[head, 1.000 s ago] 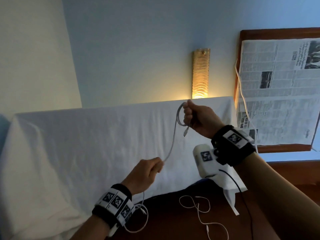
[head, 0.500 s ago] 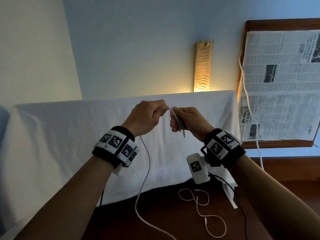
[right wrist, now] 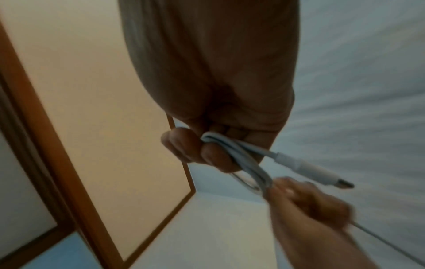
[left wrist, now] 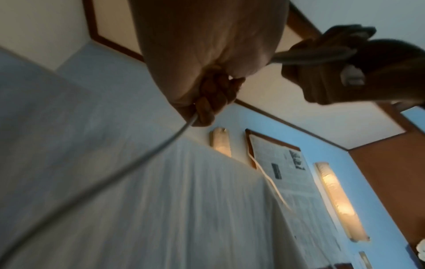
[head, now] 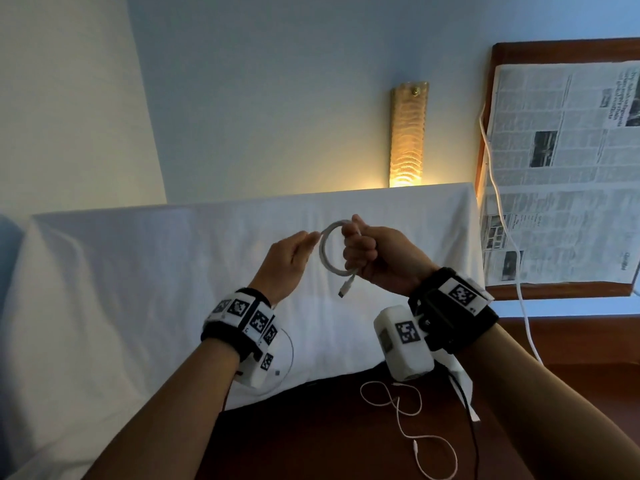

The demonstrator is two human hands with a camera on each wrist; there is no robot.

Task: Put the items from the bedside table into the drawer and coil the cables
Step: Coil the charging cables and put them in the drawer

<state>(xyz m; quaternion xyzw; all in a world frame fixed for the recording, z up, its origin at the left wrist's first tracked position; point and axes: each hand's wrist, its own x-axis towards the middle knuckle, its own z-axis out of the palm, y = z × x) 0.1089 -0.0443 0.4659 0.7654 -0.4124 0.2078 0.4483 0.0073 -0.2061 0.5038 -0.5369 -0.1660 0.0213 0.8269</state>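
— What's going on w/ the cable?

— The right hand [head: 379, 259] is fisted round a white charging cable [head: 327, 252], gripping a small coil of it, raised in front of the sheet-draped headboard [head: 173, 271]. The plug end [head: 346, 289] hangs free below the fist.

— And the other hand?

— The left hand [head: 287, 263] sits just left of the coil, fingers curled, pinching the same cable where it meets the loop. The loose length runs down from that hand toward the wrist. The wrist cam is blurry, so the exact finger hold is prob a thumb-and-forefinger pinch, not certain.

— Anything else?

— A thin white earphone cord [head: 408, 424] lies in loose squiggles on the dark wood bedside table [head: 311, 438], below the headboard. Right of the headboard, a wood-framed newspaper [head: 561, 174] w/ a thicker white cord [head: 498, 209] hanging down its left edge. Above the headboard, a lit wall lamp [head: 408, 133].
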